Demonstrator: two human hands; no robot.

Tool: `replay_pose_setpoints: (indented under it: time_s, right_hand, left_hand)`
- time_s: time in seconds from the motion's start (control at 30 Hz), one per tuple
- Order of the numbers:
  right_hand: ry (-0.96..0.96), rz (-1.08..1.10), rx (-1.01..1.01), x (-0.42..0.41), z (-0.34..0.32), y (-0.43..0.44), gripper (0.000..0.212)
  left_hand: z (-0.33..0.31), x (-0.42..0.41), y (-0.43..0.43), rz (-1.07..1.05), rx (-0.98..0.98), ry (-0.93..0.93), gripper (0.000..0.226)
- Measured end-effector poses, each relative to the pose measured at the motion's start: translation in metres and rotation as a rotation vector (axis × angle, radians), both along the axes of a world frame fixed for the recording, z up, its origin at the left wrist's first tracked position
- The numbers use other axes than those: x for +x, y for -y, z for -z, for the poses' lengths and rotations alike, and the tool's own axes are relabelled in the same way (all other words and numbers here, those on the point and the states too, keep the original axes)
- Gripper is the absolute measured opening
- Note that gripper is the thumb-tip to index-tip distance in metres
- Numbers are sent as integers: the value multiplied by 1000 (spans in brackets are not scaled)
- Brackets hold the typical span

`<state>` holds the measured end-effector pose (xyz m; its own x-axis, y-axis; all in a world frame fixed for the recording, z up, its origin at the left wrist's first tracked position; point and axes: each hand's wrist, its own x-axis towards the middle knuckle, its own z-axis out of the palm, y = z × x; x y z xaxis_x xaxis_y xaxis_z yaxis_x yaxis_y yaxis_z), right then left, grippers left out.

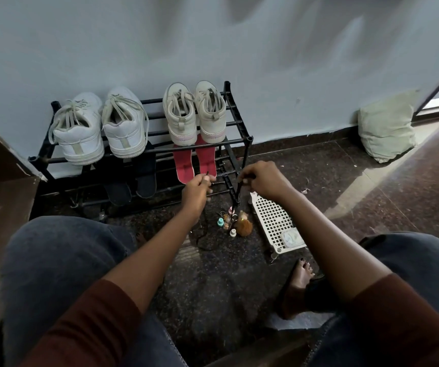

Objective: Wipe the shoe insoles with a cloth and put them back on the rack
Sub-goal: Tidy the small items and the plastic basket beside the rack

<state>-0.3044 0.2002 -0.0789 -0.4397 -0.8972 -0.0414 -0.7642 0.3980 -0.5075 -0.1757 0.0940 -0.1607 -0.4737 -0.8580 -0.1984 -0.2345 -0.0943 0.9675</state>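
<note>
Two red insoles (pixel 184 165) lie side by side on the lower shelf of the black shoe rack (pixel 239 141), and two black insoles (pixel 146 178) lie to their left. My left hand (pixel 196 188) hovers at the red insoles' near ends and pinches a thin black cord (pixel 204 234) that trails down to the floor. My right hand (pixel 262 181) is at the rack's front right post, fingers curled round a thin dark thing; whether that is the cord or the post is unclear. A small pale folded cloth (pixel 291 238) lies on a white tray.
Two pairs of white sneakers (pixel 123 125) stand on the top shelf. Small bottles and a brown furry trinket (pixel 242 226) sit on the dark floor by the white perforated tray (pixel 268 215). A pale cushion (pixel 385 128) leans on the wall at right. My knees and bare foot (pixel 298 282) are below.
</note>
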Motion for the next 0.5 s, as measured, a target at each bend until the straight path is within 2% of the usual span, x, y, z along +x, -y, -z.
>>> replay_pose_setpoints:
  time_s: [0.13,0.3,0.5]
  right_hand:
    - [185,-11,-106,16,-3,7,13]
    - [260,52,-188,19,1,15,9]
    - [172,117,-224,23,6,20,15]
  left_hand:
    - [-7,-4,-11,75,158,-177,21]
    - [-11,-3,-14,58,279,-258,14]
    - [-17,-3,-16,69,382,-334,7]
